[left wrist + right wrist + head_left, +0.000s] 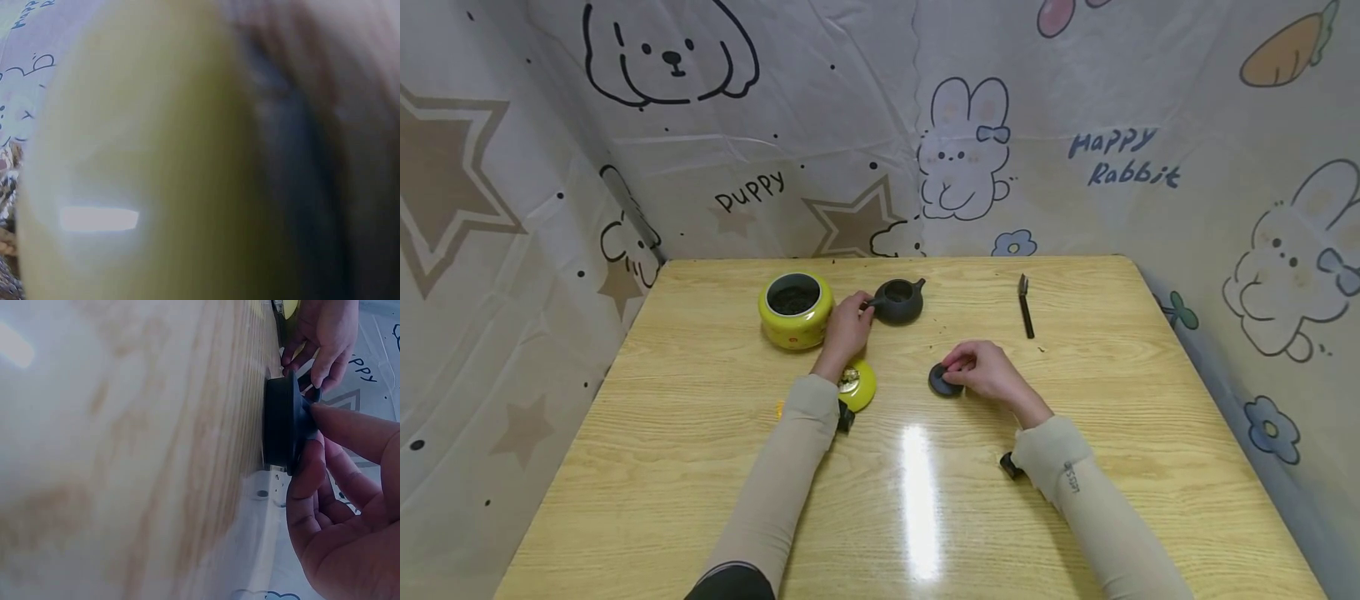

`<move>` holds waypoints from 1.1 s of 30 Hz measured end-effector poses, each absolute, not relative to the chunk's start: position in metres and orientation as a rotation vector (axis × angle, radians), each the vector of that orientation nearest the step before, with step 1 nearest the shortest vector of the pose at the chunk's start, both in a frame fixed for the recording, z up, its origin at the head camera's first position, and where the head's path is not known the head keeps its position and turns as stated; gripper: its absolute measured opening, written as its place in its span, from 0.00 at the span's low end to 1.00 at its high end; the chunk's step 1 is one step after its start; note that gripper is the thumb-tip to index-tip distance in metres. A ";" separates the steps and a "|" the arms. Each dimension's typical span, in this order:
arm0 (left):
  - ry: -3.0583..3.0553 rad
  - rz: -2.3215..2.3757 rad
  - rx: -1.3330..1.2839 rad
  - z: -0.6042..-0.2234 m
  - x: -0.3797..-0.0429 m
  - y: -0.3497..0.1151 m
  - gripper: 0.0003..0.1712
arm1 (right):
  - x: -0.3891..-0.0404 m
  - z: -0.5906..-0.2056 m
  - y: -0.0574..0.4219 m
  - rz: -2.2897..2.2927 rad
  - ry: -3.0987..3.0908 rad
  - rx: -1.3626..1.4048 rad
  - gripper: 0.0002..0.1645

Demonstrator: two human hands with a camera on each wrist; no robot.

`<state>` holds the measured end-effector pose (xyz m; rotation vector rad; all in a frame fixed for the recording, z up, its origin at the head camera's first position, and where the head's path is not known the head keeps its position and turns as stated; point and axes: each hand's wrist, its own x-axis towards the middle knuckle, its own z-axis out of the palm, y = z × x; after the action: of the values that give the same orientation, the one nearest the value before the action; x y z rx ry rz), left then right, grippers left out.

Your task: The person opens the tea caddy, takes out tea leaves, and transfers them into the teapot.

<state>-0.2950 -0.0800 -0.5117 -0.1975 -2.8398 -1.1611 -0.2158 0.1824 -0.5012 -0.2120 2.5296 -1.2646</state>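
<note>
A dark teapot (897,313) stands near the back of the table, its lid off and its opening facing up. My left hand (848,329) grips the teapot's side handle, beside a round yellow jar (796,332). With thumb and fingers, my right hand (988,372) pinches the knob of the dark teapot lid (942,385), which is at or just above the table in front of the teapot. The right wrist view shows this lid (279,425) edge-on. A blurred yellow surface (137,150) fills much of the left wrist view, where the left hand's grip cannot be made out.
A yellow jar lid (863,388) with a gold-coloured top lies partly under my left forearm. Something small and orange (780,408) shows beside that sleeve. A slim dark-handled tool (1027,315) lies at the back right. Dark crumbs dot the wooden table (1120,383).
</note>
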 end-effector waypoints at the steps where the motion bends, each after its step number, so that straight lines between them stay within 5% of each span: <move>1: -2.839 -1.160 -0.199 -0.512 -0.295 -0.080 0.13 | -0.216 -0.501 0.182 -1.259 2.532 -0.211 0.09; 19: -2.890 -1.174 -0.198 -0.506 -0.291 -0.082 0.11 | -0.217 -0.489 0.182 -1.303 2.540 -0.184 0.10; 33: -2.878 -1.197 -0.266 -0.504 -0.284 -0.085 0.11 | -0.251 -0.456 0.170 -1.521 2.534 -0.126 0.14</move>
<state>-0.2835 -0.0845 -0.5043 -0.2657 -2.8781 -1.1971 -0.2515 0.1704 -0.4564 -0.1256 2.5336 -1.5208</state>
